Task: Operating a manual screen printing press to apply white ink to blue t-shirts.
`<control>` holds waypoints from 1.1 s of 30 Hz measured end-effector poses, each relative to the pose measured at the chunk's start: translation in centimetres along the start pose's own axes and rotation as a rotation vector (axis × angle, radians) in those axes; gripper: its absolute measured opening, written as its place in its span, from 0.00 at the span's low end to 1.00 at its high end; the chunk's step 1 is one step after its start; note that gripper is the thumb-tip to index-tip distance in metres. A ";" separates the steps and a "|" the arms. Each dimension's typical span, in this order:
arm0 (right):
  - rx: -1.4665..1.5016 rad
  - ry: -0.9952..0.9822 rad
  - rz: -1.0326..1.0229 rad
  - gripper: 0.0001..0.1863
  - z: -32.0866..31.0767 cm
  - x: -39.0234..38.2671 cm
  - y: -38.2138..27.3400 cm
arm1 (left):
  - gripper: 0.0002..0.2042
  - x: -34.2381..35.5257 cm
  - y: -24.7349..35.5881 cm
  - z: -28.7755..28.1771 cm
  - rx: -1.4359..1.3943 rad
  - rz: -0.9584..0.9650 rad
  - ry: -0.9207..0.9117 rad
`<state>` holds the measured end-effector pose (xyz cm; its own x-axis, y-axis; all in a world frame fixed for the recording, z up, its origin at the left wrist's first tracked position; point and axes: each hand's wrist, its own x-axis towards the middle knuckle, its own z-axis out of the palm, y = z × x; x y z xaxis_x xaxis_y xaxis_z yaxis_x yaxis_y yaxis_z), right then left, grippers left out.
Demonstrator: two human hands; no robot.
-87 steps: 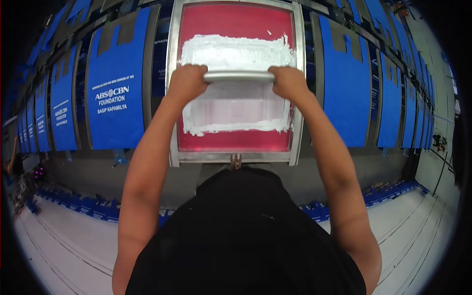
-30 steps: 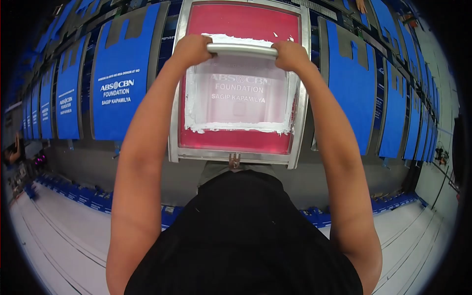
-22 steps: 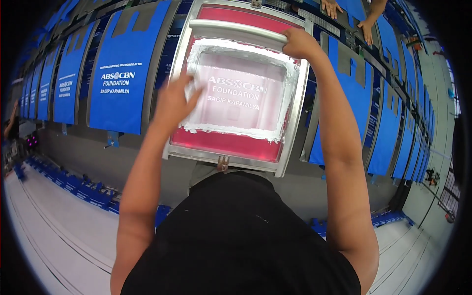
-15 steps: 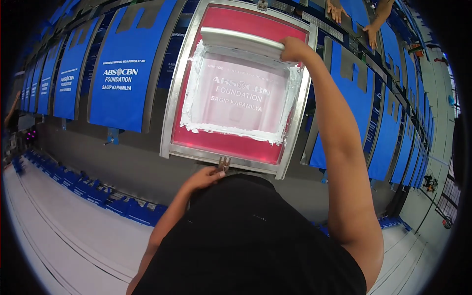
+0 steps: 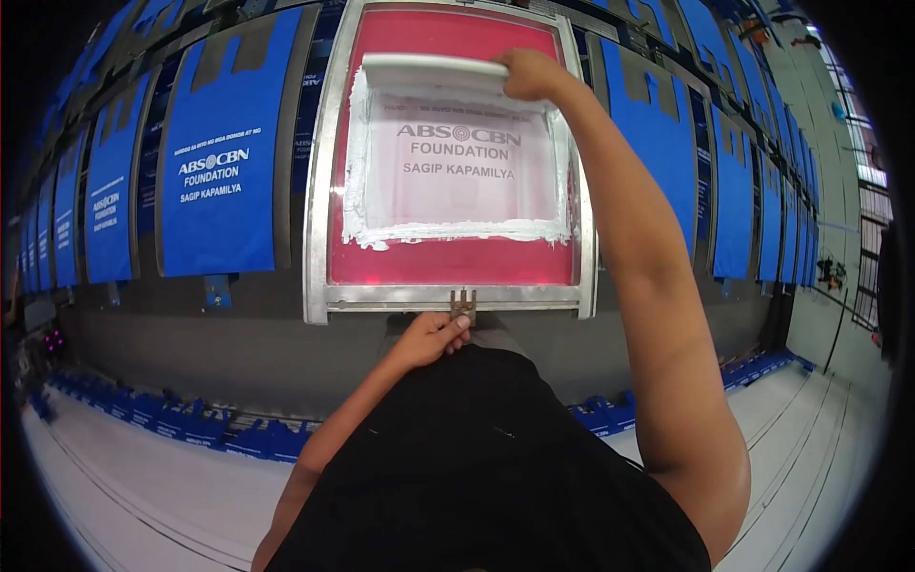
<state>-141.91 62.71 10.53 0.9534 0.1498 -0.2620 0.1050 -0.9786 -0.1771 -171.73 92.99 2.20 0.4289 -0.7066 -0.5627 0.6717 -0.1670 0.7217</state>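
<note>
A silkscreen frame [image 5: 316,219] of bare metal, with red-pink mesh [image 5: 453,269], lies in front of me. Thick white ink [image 5: 562,231] borders a pale window in the mesh, where lettering shows through. Across the far end of that window rests a long squeegee [image 5: 429,65]. My right hand [image 5: 534,76] is closed round its right end, the arm stretched far forward. At the middle of the frame's near edge, my left hand [image 5: 434,340] pinches a small pronged metal bracket [image 5: 463,307] between thumb and fingers. The undersides of both hands are hidden.
Blue printed bags [image 5: 214,162] lie flat on boards in rows to the left, and more blue bags [image 5: 658,114] lie to the right. Below the table [image 5: 257,334], further blue bags [image 5: 200,419] line its near side above a pale floor [image 5: 191,496].
My view has turned, so the frame now looks straighter and sits further left. Another person's hands at the upper right have left the view. Both my grips are unchanged.
</note>
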 end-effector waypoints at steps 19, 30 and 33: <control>0.094 0.230 -0.032 0.14 6.6 -22.3 -1.4 | 0.20 2.9 -3.5 -0.3 0.161 -0.244 0.345; 1.162 0.097 0.186 0.18 12.6 -19.0 5.0 | 0.18 1.6 4.3 -15.9 0.717 0.292 1.228; 1.256 0.152 0.243 0.18 12.4 -19.0 4.7 | 0.22 1.8 5.0 -17.1 0.464 0.262 1.070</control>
<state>-163.06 57.04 2.91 0.9417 -0.1111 -0.3175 -0.3324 -0.1626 -0.9290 -157.27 102.69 -2.11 0.9535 0.1384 -0.2679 0.3010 -0.4913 0.8174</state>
